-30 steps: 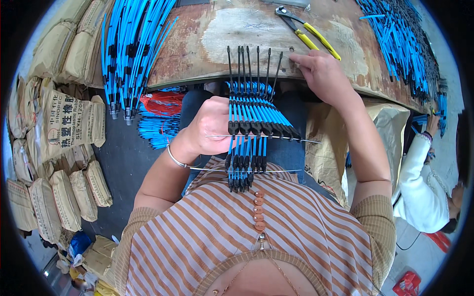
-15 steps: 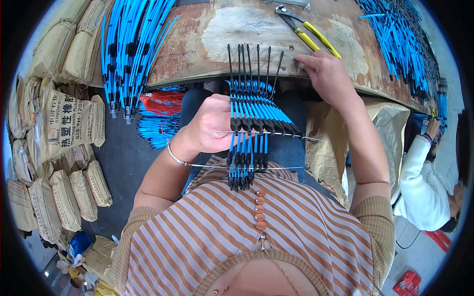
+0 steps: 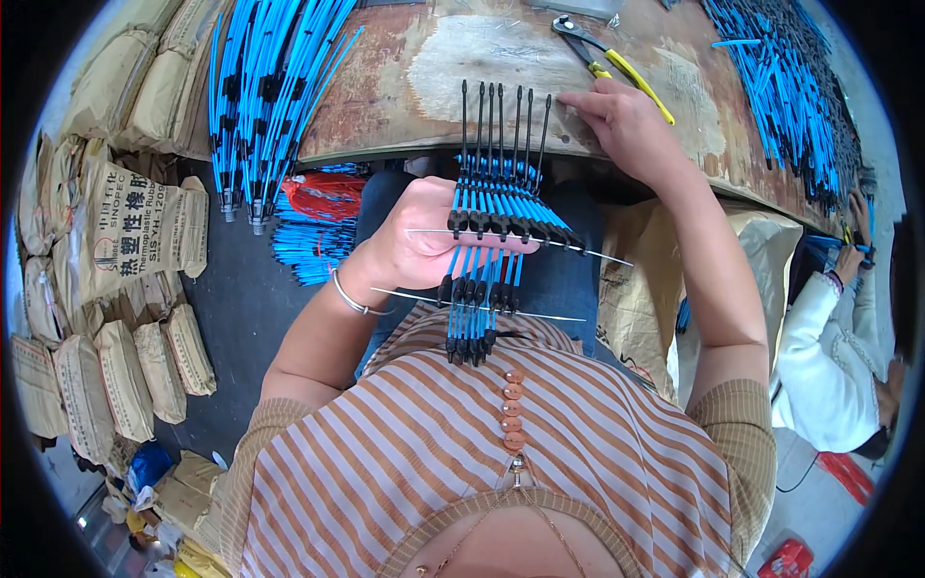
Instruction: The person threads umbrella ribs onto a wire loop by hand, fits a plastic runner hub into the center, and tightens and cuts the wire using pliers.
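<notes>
My left hand (image 3: pixel 416 236) is closed around a row of thin blue rods (image 3: pixel 499 204) with black joints and black tips, held upright over my lap. One thin metal wire (image 3: pixel 605 255) runs crosswise through the row of black joints; a second thin wire (image 3: pixel 549 315) crosses lower down, near my shirt. Over the table edge, my right hand (image 3: pixel 631 125) has its thumb and forefinger together, pointing left. Whatever they pinch is too small to make out. Beside that hand lie pliers (image 3: pixel 638 85) with yellow handles, partly covered by it.
A wooden table (image 3: pixel 385 96) spans the far side. Blue rods (image 3: pixel 275 77) lie at its left, and a larger pile (image 3: pixel 785 106) at its right. Brown paper sacks (image 3: pixel 145 222) are stacked at left. At far right sits a co-worker in a white top (image 3: pixel 824 356).
The rods in my left hand have shifted slightly up and now lean differently, with the wires more slanted. My right hand has moved slightly up and left, nearer the pliers.
</notes>
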### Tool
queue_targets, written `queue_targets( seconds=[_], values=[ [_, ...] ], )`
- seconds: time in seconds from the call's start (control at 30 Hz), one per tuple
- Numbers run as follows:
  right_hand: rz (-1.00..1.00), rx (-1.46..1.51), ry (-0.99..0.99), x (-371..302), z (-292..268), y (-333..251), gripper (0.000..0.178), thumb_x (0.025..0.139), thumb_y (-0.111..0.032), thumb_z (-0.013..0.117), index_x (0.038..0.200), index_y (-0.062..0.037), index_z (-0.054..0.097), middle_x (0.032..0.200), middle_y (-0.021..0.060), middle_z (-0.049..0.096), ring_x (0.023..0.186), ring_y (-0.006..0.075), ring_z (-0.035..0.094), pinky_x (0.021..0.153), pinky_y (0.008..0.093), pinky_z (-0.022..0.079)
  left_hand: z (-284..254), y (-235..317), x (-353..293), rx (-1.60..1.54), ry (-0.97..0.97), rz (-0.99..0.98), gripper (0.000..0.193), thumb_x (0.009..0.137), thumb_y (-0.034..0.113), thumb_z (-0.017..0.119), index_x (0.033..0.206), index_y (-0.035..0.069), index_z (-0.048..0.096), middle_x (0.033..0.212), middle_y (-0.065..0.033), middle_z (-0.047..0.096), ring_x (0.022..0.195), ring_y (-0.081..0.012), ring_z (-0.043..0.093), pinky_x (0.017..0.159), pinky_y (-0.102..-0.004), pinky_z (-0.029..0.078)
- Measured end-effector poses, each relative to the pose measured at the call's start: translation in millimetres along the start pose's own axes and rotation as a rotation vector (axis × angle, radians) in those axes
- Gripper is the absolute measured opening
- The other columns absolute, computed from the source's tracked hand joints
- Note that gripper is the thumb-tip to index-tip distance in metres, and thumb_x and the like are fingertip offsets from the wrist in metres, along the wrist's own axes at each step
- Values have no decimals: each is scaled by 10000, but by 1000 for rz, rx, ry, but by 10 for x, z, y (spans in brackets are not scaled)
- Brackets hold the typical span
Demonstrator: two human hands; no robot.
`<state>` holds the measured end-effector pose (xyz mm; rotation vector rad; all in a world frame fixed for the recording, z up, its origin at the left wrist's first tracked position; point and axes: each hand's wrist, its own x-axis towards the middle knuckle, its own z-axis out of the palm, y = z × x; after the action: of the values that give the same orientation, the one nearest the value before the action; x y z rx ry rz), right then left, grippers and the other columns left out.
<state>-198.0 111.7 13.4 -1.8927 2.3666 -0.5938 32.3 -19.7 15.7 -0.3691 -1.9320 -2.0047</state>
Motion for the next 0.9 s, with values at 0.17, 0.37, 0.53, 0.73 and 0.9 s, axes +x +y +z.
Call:
queue_targets(
  seconds=[0.17, 0.37, 0.53, 0.73, 0.9],
  values=[
    [-28, 16, -38, 87, 21, 40, 254, 815, -40, 555, 1044, -106, 643, 811, 125, 560, 781, 297, 567, 710, 365, 453, -7, -43, -5, -30, -6, -19, 178, 730, 72, 659, 891, -5, 659, 878, -122, 665, 749, -240, 656, 666, -297, 515],
    [-50, 32, -67, 182, 43, 31, 258, 807, -34, 558, 1043, -98, 641, 819, 122, 566, 784, 296, 566, 720, 363, 455, -17, -90, -22, -49, 2, -21, 182, 738, 71, 652, 903, -6, 659, 893, -129, 664, 774, -239, 655, 693, -298, 510],
    [-67, 34, -56, 198, 37, 18, 256, 807, -32, 558, 1041, -95, 641, 818, 118, 565, 785, 293, 566, 718, 358, 455, -37, -106, -24, -57, 5, -25, 185, 745, 70, 646, 913, -6, 659, 906, -134, 663, 795, -239, 654, 717, -298, 506],
    [-71, 36, -65, 249, 59, 39, 252, 806, -30, 561, 1036, -91, 641, 815, 116, 566, 779, 292, 568, 709, 354, 456, -45, -142, -22, -80, 8, -28, 189, 753, 69, 639, 925, -7, 660, 921, -140, 662, 820, -238, 654, 745, -299, 502],
    [-119, 47, -45, 344, 84, 41, 254, 793, -25, 574, 1029, -89, 644, 802, 114, 563, 762, 290, 568, 697, 351, 457, -60, -167, -32, -96, 15, -32, 192, 760, 69, 633, 935, -8, 660, 934, -145, 662, 841, -238, 653, 768, -300, 498]
  ],
)
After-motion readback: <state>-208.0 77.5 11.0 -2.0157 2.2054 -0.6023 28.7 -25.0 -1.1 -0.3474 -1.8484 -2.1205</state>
